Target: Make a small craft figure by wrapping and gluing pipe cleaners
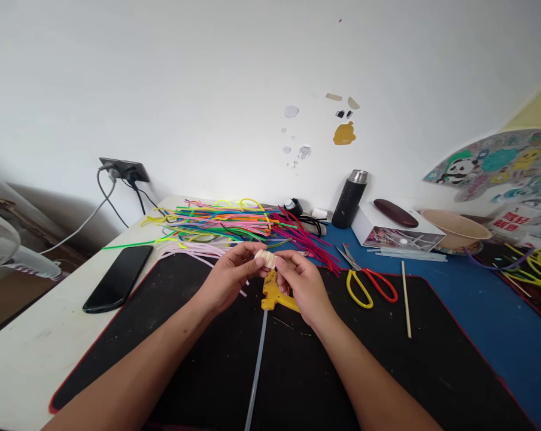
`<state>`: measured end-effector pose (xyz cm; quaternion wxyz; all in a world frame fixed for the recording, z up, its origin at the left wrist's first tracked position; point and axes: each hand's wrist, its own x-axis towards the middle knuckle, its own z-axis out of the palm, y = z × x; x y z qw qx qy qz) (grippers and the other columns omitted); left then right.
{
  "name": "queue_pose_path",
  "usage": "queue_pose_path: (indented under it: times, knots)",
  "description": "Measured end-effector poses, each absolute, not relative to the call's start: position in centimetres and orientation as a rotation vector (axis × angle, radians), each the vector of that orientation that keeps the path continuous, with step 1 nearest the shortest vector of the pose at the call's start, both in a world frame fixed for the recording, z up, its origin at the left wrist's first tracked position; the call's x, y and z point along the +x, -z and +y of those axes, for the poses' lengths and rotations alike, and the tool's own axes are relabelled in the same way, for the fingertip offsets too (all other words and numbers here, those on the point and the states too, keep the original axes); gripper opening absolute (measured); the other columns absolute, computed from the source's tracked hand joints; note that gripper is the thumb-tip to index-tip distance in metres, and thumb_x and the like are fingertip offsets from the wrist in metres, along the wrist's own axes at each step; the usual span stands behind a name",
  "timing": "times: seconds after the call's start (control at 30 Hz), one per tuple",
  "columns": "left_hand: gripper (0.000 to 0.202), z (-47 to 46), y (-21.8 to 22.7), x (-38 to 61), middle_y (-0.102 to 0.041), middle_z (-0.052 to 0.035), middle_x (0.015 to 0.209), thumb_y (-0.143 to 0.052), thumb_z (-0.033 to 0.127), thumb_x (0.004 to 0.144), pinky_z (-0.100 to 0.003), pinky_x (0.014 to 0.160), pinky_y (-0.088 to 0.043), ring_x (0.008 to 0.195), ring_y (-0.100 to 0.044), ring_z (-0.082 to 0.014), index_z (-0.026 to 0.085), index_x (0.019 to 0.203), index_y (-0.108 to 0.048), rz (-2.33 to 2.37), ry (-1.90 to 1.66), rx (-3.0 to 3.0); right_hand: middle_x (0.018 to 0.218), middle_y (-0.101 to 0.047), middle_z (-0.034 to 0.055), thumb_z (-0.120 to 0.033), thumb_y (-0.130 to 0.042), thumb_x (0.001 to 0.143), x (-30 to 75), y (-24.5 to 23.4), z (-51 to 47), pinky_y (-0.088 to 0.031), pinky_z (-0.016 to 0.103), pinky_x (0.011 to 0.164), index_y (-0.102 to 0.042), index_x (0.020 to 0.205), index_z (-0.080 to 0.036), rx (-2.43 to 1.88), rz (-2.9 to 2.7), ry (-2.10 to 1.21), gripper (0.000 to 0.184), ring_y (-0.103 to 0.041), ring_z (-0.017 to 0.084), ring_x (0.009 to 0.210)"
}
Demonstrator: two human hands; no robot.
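My left hand (229, 276) and my right hand (303, 281) meet over the black mat (172, 335), both pinching a small cream coiled pipe-cleaner piece (264, 258) between their fingertips. Just under the hands lies a yellow glue gun (274, 294) with a clear glue stick (256, 365) trailing toward me. Behind the hands spreads a pile of many-coloured pipe cleaners (225, 224).
A black phone (118, 278) lies at the left, scissors with yellow and red handles (367, 281) and a wooden stick (406, 299) at the right. A dark flask (350, 199), a white box (398, 230), a bowl (456, 230) and more pipe cleaners (533, 269) stand further back and right.
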<state>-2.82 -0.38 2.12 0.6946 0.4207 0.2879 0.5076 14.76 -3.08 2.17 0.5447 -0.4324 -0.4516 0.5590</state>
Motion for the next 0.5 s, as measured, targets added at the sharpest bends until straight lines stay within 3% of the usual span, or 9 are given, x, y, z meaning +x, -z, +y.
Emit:
queue_pose_path:
  times: [0.5]
  knots:
    - [0.037, -0.27, -1.91, -2.81, -0.077, -0.0041, 0.092, -0.096, 0.03, 0.073, -0.025, 0.075, -0.06, 0.075, -0.072, -0.014, 0.017, 0.102, -0.076, 0.654, -1.14, 0.948, 0.057, -0.059, -0.0051, -0.055, -0.084, 0.08, 14.71, -2.12, -3.03, -0.037, 0.024, 0.047, -0.072, 0.099, -0.02, -1.021, -1.045, -1.329, 0.042, -0.048, 0.011, 0.047]
